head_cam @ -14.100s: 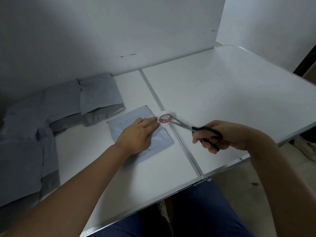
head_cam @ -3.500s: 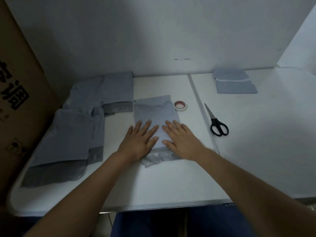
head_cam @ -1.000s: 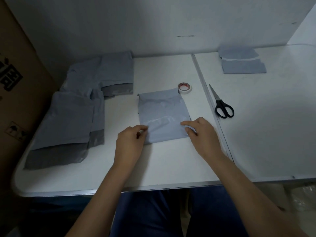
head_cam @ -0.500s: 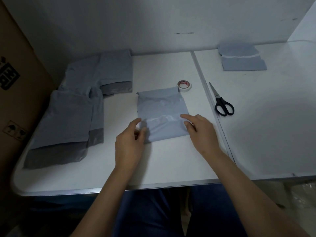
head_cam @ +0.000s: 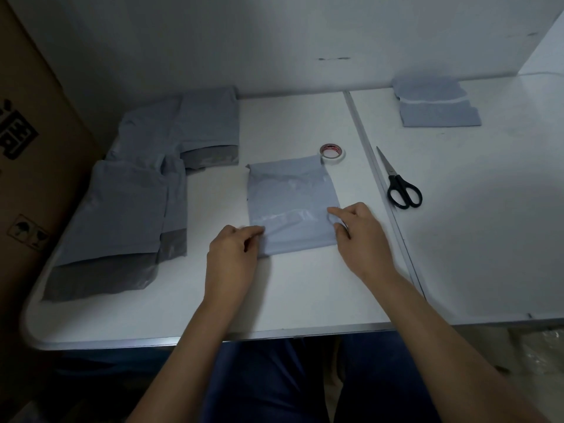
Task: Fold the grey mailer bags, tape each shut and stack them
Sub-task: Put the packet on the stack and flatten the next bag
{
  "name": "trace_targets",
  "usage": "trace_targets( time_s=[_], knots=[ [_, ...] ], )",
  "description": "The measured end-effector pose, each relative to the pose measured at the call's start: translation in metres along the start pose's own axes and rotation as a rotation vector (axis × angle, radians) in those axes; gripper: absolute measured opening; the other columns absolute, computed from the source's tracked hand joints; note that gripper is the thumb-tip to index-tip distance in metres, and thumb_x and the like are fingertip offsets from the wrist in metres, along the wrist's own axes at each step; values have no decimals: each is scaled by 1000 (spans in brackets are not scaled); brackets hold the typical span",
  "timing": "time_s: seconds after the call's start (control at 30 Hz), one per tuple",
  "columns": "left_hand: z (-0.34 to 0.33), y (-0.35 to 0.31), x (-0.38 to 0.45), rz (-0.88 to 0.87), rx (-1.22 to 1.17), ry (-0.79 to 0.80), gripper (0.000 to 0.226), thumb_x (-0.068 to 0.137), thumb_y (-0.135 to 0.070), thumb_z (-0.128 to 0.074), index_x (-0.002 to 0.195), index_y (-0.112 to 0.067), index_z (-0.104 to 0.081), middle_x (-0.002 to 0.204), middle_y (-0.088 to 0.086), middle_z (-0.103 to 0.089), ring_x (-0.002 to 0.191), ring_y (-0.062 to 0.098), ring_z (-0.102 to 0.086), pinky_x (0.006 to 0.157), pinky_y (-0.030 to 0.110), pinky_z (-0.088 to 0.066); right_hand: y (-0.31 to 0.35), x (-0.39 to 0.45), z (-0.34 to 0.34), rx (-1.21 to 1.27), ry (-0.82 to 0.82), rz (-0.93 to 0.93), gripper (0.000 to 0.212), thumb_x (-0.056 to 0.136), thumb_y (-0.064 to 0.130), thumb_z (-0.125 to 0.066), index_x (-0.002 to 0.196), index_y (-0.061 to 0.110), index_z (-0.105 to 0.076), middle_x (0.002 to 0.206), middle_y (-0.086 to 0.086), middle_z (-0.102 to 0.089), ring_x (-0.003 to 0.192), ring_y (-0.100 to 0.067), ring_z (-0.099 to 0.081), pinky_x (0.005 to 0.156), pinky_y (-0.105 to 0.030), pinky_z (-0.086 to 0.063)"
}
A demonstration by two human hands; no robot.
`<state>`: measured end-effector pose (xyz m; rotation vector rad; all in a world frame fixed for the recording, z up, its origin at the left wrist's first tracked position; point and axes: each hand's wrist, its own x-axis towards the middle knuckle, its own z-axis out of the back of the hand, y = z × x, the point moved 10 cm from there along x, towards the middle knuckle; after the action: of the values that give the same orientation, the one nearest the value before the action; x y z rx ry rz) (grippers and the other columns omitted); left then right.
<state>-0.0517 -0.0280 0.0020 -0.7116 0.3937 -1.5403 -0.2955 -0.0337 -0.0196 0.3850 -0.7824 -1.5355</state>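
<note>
A grey mailer bag [head_cam: 293, 203] lies flat at the table's middle, its near part folded over. My left hand [head_cam: 233, 254] pinches the bag's near left corner. My right hand [head_cam: 361, 236] pinches its near right edge. A tape roll [head_cam: 332, 152] sits just beyond the bag's far right corner. Black-handled scissors [head_cam: 398, 184] lie to the right of the table seam. Unfolded grey bags [head_cam: 131, 209] are spread at the left. A small stack of folded bags [head_cam: 436, 108] rests at the far right.
A brown cardboard box [head_cam: 27, 154] stands against the table's left edge. A white wall runs behind the white table [head_cam: 305, 300]. A metal seam [head_cam: 375, 172] splits the tabletop. My legs in blue trousers are under the near edge.
Since a second ago the bag's near part stays folded; my hands keep hold of its two near corners, fingers shifting slightly. Earlier, both palms pressed the bag flat.
</note>
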Motion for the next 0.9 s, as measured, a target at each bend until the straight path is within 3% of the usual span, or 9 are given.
trace_targets(
  time_s=[0.1,0.2,0.27,0.43,0.6,0.77,0.9],
  knots=[
    [-2,-2,2,-3,23,18,27,97,-16,-56,118,-24,-70,82,-4,-51,69,7,-48,63,8,-33,3,-1,0,11,-10,35,40,94,-2,-47,126,17,-64,109,7,-52,88,-13,-58,76,-25,-51],
    [-4,-1,2,-5,21,27,28,98,-16,-54,120,-25,-69,81,-4,-50,68,7,-48,63,8,-34,3,-3,-1,8,-28,75,47,89,-11,-45,124,14,-66,127,3,-57,108,-14,-58,92,-21,-46],
    [-5,-1,1,-3,35,31,29,98,-16,-53,122,-25,-68,82,-1,-50,68,12,-49,64,17,-35,3,-4,-1,5,-44,86,49,88,-13,-45,125,12,-65,133,1,-56,116,-15,-56,100,-22,-43],
    [-9,-1,2,6,97,53,33,99,-16,-51,127,-26,-64,83,-1,-45,72,17,-46,69,24,-35,6,-6,1,-7,-52,107,48,89,-11,-47,130,11,-61,135,-2,-55,119,-18,-55,104,-27,-42],
    [-12,-2,3,-11,142,69,36,99,-13,-50,131,-24,-62,85,1,-44,73,20,-47,69,26,-38,5,-6,-5,-122,-30,111,48,89,-7,-50,131,13,-59,135,0,-53,108,-24,-59,97,-41,-48],
    [-13,-6,1,-37,219,86,37,100,-16,-47,135,-23,-57,90,2,-44,72,19,-45,67,25,-35,7,-9,-1,-208,-35,57,49,90,-2,-51,135,15,-56,129,-1,-48,78,-16,-49,81,-37,-49],
    [-15,-9,-2,-49,294,128,38,101,-17,-46,138,-21,-54,96,4,-44,74,20,-46,67,26,-36,8,-11,2,-273,-61,67,53,86,-6,-55,136,13,-55,113,-7,-50,84,-19,-50,77,-36,-46]
  ],
)
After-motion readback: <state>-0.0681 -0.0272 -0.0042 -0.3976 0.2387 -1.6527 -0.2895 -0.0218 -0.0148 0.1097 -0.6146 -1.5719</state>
